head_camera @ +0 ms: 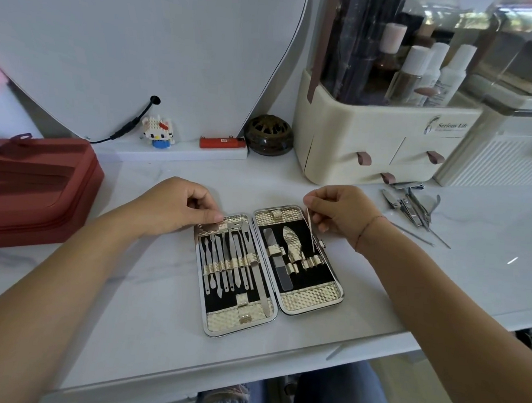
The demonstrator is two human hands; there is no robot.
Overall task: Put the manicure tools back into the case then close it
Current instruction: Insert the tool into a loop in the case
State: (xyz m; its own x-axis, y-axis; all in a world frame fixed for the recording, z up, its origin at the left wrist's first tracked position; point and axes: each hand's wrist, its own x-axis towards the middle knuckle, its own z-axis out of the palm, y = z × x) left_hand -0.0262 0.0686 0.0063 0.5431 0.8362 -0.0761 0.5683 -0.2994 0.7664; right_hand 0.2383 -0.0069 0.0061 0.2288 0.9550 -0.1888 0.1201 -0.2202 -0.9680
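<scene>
The manicure case (309,303) lies open flat on the white marble table, gold textured with a black lining. Its left half holds several slim metal tools (230,260) under a gold strap. Its right half holds a nail file (280,265) and a gold-handled tool (291,239). My left hand (176,206) pinches the top left corner of the case. My right hand (341,208) pinches a thin metal tool (310,231) whose tip points down at the loops in the right half. Several loose clippers and picks (415,208) lie on the table to the right.
A red zip pouch (29,185) sits at the left. A cream cosmetics organiser (379,133) with bottles stands behind right, beside a dark round burner (268,135), a red lighter (221,143) and a small block figure (157,132). The table's front edge runs near my knees.
</scene>
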